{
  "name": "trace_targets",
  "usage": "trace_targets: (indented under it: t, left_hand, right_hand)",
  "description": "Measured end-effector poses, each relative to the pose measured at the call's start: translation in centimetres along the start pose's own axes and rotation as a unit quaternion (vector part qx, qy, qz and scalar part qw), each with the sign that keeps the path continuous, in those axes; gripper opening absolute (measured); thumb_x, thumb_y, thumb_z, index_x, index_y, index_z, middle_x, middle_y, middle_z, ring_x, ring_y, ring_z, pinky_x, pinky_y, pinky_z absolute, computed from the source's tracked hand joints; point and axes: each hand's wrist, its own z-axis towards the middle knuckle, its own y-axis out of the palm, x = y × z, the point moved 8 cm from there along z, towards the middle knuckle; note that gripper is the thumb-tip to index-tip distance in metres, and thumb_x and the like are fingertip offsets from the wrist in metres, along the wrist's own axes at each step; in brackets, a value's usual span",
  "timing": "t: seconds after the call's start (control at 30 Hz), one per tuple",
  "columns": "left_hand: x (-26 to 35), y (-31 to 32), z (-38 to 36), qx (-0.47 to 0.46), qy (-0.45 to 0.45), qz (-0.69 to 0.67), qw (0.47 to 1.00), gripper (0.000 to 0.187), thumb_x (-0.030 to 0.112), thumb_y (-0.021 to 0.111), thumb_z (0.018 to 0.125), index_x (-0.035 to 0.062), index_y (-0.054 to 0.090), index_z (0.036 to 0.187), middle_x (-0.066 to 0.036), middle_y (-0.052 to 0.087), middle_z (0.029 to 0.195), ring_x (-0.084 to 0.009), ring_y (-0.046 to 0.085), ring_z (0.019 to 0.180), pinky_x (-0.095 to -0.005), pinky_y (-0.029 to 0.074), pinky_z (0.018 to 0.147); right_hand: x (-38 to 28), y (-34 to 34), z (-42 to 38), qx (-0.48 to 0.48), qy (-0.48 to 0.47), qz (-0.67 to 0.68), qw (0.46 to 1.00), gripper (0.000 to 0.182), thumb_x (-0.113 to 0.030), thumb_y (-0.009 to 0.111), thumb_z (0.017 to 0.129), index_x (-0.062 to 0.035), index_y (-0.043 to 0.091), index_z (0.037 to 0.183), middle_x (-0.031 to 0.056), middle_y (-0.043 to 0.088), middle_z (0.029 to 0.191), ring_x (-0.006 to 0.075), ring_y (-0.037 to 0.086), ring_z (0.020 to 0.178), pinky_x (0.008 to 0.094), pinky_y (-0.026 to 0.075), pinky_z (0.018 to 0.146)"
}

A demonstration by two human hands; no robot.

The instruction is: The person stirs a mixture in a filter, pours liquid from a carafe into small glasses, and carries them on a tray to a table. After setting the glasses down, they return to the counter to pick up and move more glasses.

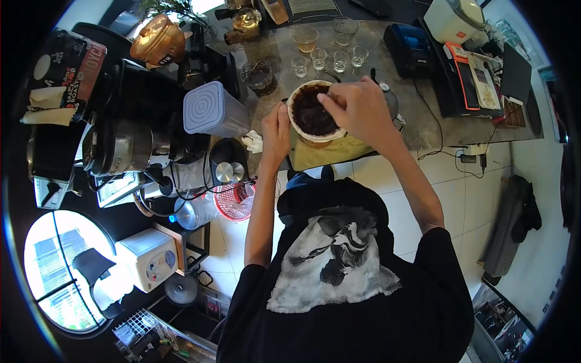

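A round coffee dripper [314, 140] holds a pale filter lined with wet, dark coffee grounds [311, 115]. It stands at the counter's near edge, on or just above a yellow-green cloth [331, 155]. My left hand [276, 132] is closed at the dripper's left side, seemingly around its handle; the fingers hide the exact grip. Over the right part of the opening, my right hand [358, 114] is pinched, with fingertips close to the grounds. Whatever lies between those fingertips is too small to make out. A crumpled white tissue [253, 141] lies left of my left hand.
Several small glasses [319, 58] stand behind the dripper, with a larger glass of amber liquid [305, 40]. A lidded plastic container [216, 109] and a coffee machine [124, 145] are to the left. At the right are a blue-black printer [409, 46] and loose cables [433, 118].
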Motion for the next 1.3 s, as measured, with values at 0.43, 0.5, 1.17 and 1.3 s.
trace_targets:
  t: [0.43,0.5,1.17,1.3]
  left_hand:
    - [-0.3,0.5,1.2,-0.059,0.034,0.009,0.998,0.033,0.022,0.039,0.105,-0.0046,0.053,0.09,-0.022,0.052,0.072,-0.0364,0.045,0.064,-0.0416,0.041,0.065]
    - [-0.3,0.3,1.3,-0.065,0.042,0.039,0.996,0.033,0.022,0.039,0.105,-0.0044,0.052,0.089,-0.023,0.051,0.072,-0.0383,0.045,0.064,-0.0425,0.041,0.064]
    - [-2.7,1.6,1.9,-0.121,-0.007,-0.096,0.988,0.034,0.023,0.043,0.106,-0.0019,0.048,0.083,-0.005,0.04,0.067,-0.0125,0.038,0.065,-0.0314,0.035,0.059]
    - [-2.8,1.8,1.9,-0.115,-0.013,-0.133,0.984,0.033,0.023,0.045,0.106,-0.0003,0.048,0.082,0.003,0.038,0.07,-0.0061,0.034,0.069,-0.0262,0.032,0.059]
  right_hand:
    - [-0.2,-0.8,0.8,0.014,0.028,-0.081,0.996,0.028,-0.027,0.067,0.088,-0.0037,0.064,0.073,0.0109,0.062,0.063,0.033,0.059,0.061,0.0397,0.044,0.069]
    - [-1.3,-1.1,0.2,-0.011,0.052,-0.066,0.996,0.027,-0.025,0.067,0.088,-0.0034,0.065,0.073,0.0124,0.064,0.065,0.034,0.061,0.064,0.0421,0.046,0.073]
    - [-3.7,0.2,-0.3,0.04,0.026,-0.098,0.994,0.024,-0.025,0.066,0.087,-0.0049,0.066,0.074,0.0118,0.065,0.066,0.0327,0.06,0.064,0.0409,0.044,0.068]
    - [-2.7,-0.7,0.6,0.043,0.048,-0.145,0.987,0.026,-0.027,0.064,0.088,-0.0052,0.068,0.075,0.0122,0.065,0.066,0.0327,0.062,0.066,0.0399,0.046,0.072]
